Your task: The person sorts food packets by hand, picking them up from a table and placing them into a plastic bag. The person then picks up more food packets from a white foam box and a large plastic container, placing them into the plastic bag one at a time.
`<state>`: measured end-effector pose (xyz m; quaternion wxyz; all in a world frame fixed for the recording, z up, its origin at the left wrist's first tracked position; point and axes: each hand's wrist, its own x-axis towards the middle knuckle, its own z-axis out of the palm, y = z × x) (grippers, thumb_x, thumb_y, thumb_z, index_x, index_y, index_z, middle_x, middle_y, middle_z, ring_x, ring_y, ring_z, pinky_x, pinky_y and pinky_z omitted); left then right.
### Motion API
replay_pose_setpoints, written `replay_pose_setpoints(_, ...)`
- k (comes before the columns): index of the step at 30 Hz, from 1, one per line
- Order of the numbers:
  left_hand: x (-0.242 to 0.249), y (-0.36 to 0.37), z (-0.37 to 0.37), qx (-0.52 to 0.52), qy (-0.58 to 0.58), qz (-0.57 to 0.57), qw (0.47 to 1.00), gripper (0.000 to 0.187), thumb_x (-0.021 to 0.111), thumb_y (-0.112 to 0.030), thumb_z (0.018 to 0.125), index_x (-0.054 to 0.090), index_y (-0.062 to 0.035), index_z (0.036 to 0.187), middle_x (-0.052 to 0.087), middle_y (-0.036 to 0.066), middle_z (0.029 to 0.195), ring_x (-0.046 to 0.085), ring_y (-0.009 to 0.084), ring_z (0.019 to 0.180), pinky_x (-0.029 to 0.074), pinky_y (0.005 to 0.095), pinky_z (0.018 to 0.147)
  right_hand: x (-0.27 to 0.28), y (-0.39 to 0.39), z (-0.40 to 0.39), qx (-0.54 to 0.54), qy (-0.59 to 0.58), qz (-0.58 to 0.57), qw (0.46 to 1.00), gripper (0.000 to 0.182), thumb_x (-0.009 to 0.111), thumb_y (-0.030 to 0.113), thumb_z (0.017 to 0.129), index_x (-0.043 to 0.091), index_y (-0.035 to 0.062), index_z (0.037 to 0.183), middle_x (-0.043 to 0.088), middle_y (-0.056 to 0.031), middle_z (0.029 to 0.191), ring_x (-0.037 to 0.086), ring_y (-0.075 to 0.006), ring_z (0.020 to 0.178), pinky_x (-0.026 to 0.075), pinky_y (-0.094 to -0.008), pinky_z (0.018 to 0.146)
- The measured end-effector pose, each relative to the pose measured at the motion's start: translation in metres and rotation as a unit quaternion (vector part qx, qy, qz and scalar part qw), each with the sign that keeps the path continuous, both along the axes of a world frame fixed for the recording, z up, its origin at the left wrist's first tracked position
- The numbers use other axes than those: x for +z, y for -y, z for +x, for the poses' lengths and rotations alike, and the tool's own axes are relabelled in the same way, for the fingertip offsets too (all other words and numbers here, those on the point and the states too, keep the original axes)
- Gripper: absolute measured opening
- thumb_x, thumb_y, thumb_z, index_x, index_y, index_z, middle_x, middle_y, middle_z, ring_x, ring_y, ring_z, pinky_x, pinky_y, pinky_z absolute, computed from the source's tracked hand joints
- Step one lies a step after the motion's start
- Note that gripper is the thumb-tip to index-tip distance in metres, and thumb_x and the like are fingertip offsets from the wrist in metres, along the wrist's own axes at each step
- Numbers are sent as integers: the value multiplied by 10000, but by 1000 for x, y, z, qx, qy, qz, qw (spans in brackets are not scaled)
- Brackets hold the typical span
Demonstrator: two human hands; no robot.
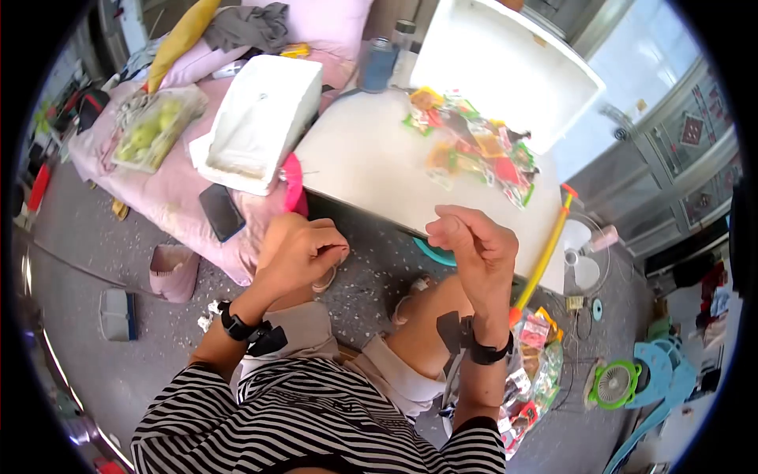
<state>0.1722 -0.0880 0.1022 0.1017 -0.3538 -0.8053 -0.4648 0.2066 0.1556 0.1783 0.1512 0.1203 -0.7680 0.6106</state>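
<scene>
My left hand is raised above my lap, with its fingers curled in and pressed to the thumb; anything in that pinch is too small to make out. Across from it, my right hand is held up near the front edge of the white table, fingers bent toward the thumb. What it holds, if anything, is hidden. A space separates the two hands. Farther back on the table lies a pile of small, colourful plastic packets. Behind the packets a white foam box stands tilted, its hollow side facing me.
Left of the table, a pink-covered seat holds another white foam box, a bag of green fruit and a dark phone. A yellow stick leans at the table's right edge. More packets and a green fan are at right.
</scene>
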Motion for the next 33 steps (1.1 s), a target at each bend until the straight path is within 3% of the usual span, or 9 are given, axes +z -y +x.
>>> replay_pose_setpoints(3, -14, 33, -39, 149, -18, 14, 988, 65, 608, 18, 812, 645, 34, 863, 593, 141, 748, 575, 238, 623, 411, 318, 536, -3, 23, -36, 50, 14, -17, 998, 175, 602, 111, 930, 666, -20, 1026, 685, -84, 797, 631, -112, 684, 509, -230, 642)
replay_pose_setpoints(5, -23, 59, -76, 287, -51, 21, 956, 85, 595, 5, 786, 660, 21, 840, 611, 165, 745, 597, 328, 682, 458, 373, 595, -16, 33, -54, 72, 64, -21, 995, 180, 596, 114, 934, 664, -23, 1028, 682, -83, 792, 628, -110, 684, 509, -230, 645)
replay_pose_setpoints(7, -45, 93, -123, 387, -118, -37, 914, 142, 604, -23, 781, 681, -1, 898, 594, 163, 775, 599, 341, 706, 467, 403, 634, -36, 39, -71, 94, 92, -16, 991, 187, 595, 124, 937, 663, -24, 1029, 678, -81, 783, 628, -113, 674, 509, -234, 638)
replay_pose_setpoints(10, -79, 128, -185, 473, -96, -186, 856, 223, 585, -31, 770, 699, -48, 961, 594, 162, 909, 567, 353, 911, 478, 420, 746, -61, 43, -91, 129, 108, -10, 986, 203, 584, 137, 942, 662, -28, 1028, 682, -92, 795, 644, -131, 679, 519, -239, 630)
replay_pose_setpoints(13, -105, 145, -214, 468, -61, -363, 803, 222, 563, -59, 760, 713, -56, 925, 598, 165, 962, 550, 352, 959, 466, 442, 776, -73, 45, -107, 139, 127, -5, 982, 203, 582, 135, 943, 659, -34, 1025, 681, -96, 796, 644, -130, 680, 517, -236, 627)
replay_pose_setpoints(19, -126, 158, -240, 450, 33, -372, 811, 144, 558, -78, 741, 684, -11, 762, 613, 156, 954, 554, 341, 968, 449, 444, 808, -80, 44, -130, 140, 145, -5, 979, 188, 594, 122, 934, 656, -36, 1016, 675, -85, 765, 632, -118, 650, 513, -237, 624)
replay_pose_setpoints(22, -134, 162, -238, 470, 26, -359, 806, 144, 560, -77, 743, 677, -3, 781, 616, 156, 951, 551, 345, 988, 445, 459, 823, -86, 44, -137, 142, 153, -14, 978, 194, 586, 127, 939, 655, -38, 1015, 672, -88, 766, 630, -118, 650, 510, -234, 622)
replay_pose_setpoints(28, -129, 159, -220, 464, 41, -179, 867, 121, 607, -118, 725, 674, -91, 821, 612, 144, 968, 538, 356, 1034, 436, 481, 838, -114, 41, -148, 132, 189, -16, 973, 232, 568, 171, 952, 657, -29, 1029, 675, -81, 795, 636, -124, 667, 504, -224, 616)
replay_pose_setpoints(33, -133, 168, -236, 437, 39, -236, 867, 79, 628, -128, 702, 684, -97, 750, 634, 136, 864, 598, 337, 899, 478, 444, 782, -130, 40, -150, 125, 214, -24, 969, 222, 564, 157, 951, 657, -31, 1022, 675, -82, 792, 636, -120, 660, 503, -219, 608)
